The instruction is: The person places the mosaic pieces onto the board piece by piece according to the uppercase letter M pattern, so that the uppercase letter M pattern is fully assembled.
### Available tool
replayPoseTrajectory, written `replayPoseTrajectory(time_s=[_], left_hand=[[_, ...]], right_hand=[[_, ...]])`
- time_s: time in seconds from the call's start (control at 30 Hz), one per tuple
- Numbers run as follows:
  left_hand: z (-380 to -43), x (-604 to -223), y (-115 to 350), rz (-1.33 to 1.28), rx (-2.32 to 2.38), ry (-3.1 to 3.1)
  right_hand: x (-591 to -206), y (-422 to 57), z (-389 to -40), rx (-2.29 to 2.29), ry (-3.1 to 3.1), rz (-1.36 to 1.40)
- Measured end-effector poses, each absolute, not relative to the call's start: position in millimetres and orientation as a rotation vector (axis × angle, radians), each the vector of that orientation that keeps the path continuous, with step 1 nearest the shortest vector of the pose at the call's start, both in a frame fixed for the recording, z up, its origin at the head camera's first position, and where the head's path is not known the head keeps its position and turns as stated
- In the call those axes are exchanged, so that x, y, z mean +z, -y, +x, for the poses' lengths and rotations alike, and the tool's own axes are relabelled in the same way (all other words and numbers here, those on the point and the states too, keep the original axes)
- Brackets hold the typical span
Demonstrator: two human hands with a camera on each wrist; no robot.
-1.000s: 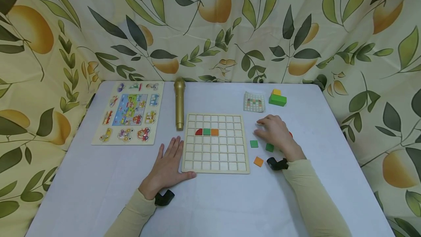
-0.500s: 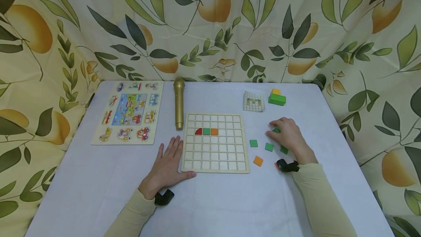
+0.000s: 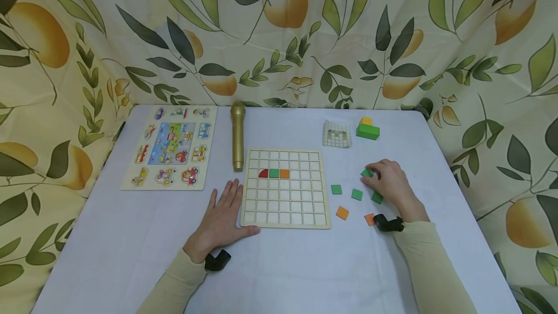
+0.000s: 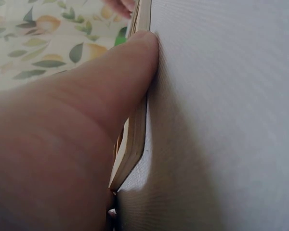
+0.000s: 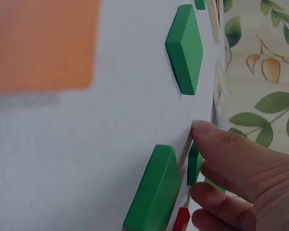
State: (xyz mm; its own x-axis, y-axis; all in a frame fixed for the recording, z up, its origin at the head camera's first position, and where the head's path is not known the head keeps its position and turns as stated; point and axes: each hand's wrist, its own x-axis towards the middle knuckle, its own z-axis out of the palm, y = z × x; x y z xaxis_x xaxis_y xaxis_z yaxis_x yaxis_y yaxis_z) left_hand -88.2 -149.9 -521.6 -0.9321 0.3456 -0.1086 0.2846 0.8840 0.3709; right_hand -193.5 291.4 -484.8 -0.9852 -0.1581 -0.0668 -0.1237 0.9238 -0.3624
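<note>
Green tiles (image 3: 357, 195), orange tiles (image 3: 342, 213), cream-gridded board (image 3: 285, 195), leaf-and-fruit-patterned backdrop (image 3: 279, 45)

No legible text or numbers

Right hand (image 3: 389, 185): shifted rightward, farther from gridded board (image 3: 285, 206); fingertips now about upper green tile (image 3: 365, 173). Orange square tile (image 3: 369, 219), beside wrist: hidden a second ago, now largely exposed.

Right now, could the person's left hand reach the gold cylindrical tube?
Probably yes: the left hand lies just short of the gold tube at its near end, with nothing visible between them.
</note>
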Motion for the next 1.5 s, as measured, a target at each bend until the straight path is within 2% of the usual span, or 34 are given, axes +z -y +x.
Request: replayPoseTrajectory(time_s=[0.5,0.8,1.1,1.5], left_hand=[[-88.2,-521.5,150.3,0.485,0.528,-2.888],[-88.3,-521.4,149.5,0.481,0.515,-2.885],[-88.9,-522.5,149.9,0.488,0.506,-2.882],[-88.1,-521.5,149.7,0.491,0.514,-2.889]], right_hand=[[-484.9,-290.6,-194.2,-0.535,-2.975,-0.169],[-481.7,-283.8,-199.3,-0.55,-2.993,-0.233],[-480.5,-261.2,-208.9,-0.653,-2.952,-0.236],[-480.5,-220.3,-220.0,-0.651,-2.906,-0.412]])
